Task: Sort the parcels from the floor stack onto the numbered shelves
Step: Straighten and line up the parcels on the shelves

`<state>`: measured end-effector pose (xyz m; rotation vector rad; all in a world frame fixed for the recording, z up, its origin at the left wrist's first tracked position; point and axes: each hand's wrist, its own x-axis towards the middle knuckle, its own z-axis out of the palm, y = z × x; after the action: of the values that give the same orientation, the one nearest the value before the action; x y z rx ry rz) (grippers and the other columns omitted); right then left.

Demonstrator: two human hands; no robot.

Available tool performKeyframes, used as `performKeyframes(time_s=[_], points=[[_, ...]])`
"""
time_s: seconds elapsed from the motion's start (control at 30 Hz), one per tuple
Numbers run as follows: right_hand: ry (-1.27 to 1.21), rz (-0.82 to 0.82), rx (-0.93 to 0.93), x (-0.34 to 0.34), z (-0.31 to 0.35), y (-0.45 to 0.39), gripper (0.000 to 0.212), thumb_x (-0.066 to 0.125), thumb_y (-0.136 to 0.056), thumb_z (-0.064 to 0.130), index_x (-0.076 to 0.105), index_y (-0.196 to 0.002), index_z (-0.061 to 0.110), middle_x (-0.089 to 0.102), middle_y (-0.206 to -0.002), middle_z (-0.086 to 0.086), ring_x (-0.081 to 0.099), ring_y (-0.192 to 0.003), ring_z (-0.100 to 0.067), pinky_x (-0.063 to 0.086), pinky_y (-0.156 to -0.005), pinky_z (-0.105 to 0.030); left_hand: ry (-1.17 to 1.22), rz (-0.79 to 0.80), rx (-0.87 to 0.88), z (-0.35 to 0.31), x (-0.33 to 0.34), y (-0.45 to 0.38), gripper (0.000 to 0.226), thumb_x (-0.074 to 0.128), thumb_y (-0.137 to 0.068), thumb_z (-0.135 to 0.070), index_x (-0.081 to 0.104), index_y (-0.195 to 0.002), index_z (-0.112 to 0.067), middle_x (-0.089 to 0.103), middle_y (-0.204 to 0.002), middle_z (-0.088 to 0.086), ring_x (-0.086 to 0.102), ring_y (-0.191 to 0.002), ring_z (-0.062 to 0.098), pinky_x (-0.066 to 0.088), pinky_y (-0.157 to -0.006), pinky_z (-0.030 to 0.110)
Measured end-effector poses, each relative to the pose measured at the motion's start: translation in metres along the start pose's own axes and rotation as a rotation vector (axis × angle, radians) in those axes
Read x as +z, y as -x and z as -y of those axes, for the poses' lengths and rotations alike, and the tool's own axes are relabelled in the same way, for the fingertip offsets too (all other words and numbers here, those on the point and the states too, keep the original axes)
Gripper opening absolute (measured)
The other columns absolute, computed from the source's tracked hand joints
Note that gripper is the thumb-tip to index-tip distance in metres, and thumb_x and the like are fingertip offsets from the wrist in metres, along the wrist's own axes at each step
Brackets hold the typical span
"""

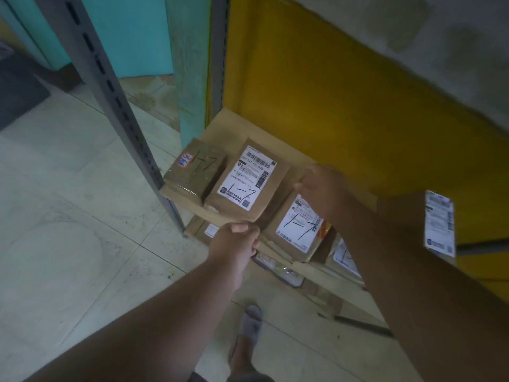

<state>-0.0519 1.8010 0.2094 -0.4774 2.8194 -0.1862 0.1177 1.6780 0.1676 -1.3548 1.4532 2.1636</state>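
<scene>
Three brown parcels marked "1-7" lie on a cardboard-lined shelf [275, 130]. The left one [192, 172] is a small taped box. The middle parcel [248, 180] has a white label, and my left hand [237, 241] pinches its near corner at the shelf's front edge. My right hand [319, 188] rests curled on the far end of the right parcel [297, 232], which also has a white label. Whether the right hand grips it is unclear.
A grey slotted shelf post [115, 100] stands left of the parcels. More labelled parcels [344, 255] lie on a lower level. Another box with a label [438, 221] is at the right edge. Behind is a yellow panel [344, 106]. My sandalled foot [250, 323] is on the tiled floor.
</scene>
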Motion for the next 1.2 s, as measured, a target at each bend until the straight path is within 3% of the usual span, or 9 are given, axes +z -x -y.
performKeyframes(time_s=[0.23, 0.37, 0.5, 0.67, 0.83, 1.03, 1.2], points=[[0.102, 0.013, 0.028, 0.014, -0.050, 0.001, 0.045, 0.064, -0.090, 0.046, 0.058, -0.121, 0.014, 0.065, -0.113, -0.010, 0.061, -0.105, -0.031, 0.055, -0.085, -0.049, -0.007, -0.087, 0.032, 0.026, 0.035, -0.014, 0.041, 0.069, -0.093, -0.032, 0.061, -0.130, -0.017, 0.073, -0.098, 0.002, 0.073, -0.086, 0.010, 0.062, -0.082, 0.034], [0.042, 0.030, 0.046, 0.021, -0.055, 0.001, 0.052, 0.061, -0.088, 0.053, 0.053, -0.129, 0.023, 0.065, -0.120, -0.005, 0.062, -0.108, -0.031, 0.054, -0.086, -0.053, 0.047, -0.132, 0.054, 0.036, 0.044, -0.014, 0.035, 0.068, -0.094, -0.033, 0.065, -0.124, -0.016, 0.074, -0.098, 0.005, 0.073, -0.082, 0.012, 0.063, -0.078, 0.031], [-0.020, 0.058, 0.004, 0.021, -0.043, 0.000, 0.063, 0.069, -0.088, 0.045, 0.045, -0.141, 0.021, 0.060, -0.131, -0.007, 0.061, -0.114, -0.030, 0.059, -0.082, -0.048, 0.144, -0.198, 0.055, 0.042, 0.044, -0.011, 0.032, 0.069, -0.093, -0.031, 0.066, -0.122, -0.018, 0.076, -0.091, 0.006, 0.074, -0.083, 0.014, 0.062, -0.072, 0.025], [-0.036, 0.057, -0.040, 0.023, -0.038, -0.003, 0.071, 0.070, -0.088, 0.041, 0.040, -0.147, 0.018, 0.055, -0.139, -0.010, 0.056, -0.122, -0.032, 0.056, -0.087, -0.051, 0.216, -0.174, 0.064, 0.045, 0.040, -0.005, 0.036, 0.075, -0.089, -0.020, 0.064, -0.123, -0.017, 0.075, -0.084, 0.010, 0.071, -0.079, 0.019, 0.060, -0.079, 0.028], [-0.065, 0.023, -0.049, 0.022, -0.043, -0.006, 0.067, 0.072, -0.085, 0.045, 0.048, -0.141, 0.018, 0.060, -0.133, -0.007, 0.058, -0.121, -0.031, 0.057, -0.088, -0.050, 0.198, -0.174, 0.088, 0.042, 0.041, -0.008, 0.046, 0.077, -0.088, -0.023, 0.060, -0.131, -0.018, 0.076, -0.085, 0.006, 0.075, -0.089, 0.020, 0.060, -0.075, 0.025], [-0.054, 0.004, -0.029, 0.021, -0.044, -0.009, 0.066, 0.070, -0.089, 0.039, 0.044, -0.144, 0.013, 0.055, -0.139, -0.012, 0.054, -0.126, -0.032, 0.054, -0.094, -0.050, 0.178, -0.162, 0.103, 0.040, 0.042, -0.010, 0.048, 0.078, -0.087, -0.022, 0.060, -0.131, -0.018, 0.076, -0.085, 0.008, 0.074, -0.090, 0.021, 0.060, -0.089, 0.038], [-0.033, 0.028, -0.046, 0.019, -0.046, -0.007, 0.060, 0.065, -0.092, 0.040, 0.046, -0.141, 0.013, 0.056, -0.135, -0.012, 0.054, -0.123, -0.031, 0.053, -0.095, -0.049, 0.097, -0.161, 0.125, 0.036, 0.040, -0.009, 0.049, 0.077, -0.086, -0.028, 0.059, -0.131, -0.022, 0.075, -0.083, 0.000, 0.073, -0.088, 0.017, 0.059, -0.091, 0.041]])
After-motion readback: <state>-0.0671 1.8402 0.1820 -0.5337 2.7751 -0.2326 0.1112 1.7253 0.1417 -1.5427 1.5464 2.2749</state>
